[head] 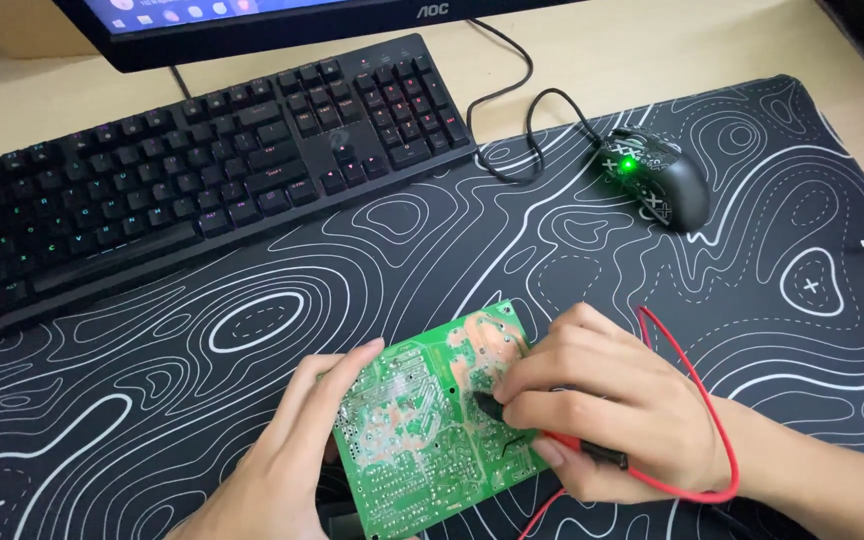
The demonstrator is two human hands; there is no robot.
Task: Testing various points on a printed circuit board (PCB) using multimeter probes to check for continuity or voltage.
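Both hands (452, 440) on circuit board (422, 430) edges

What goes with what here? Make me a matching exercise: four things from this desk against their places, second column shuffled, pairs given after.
Things:
1. circuit board
2. mouse
3. keyboard
4. probe

Places:
A. far right on the desk mat, green light on
B. in the right hand
C. steadied by the left hand
D. below the monitor

Pairs: 1-C, 2-A, 3-D, 4-B
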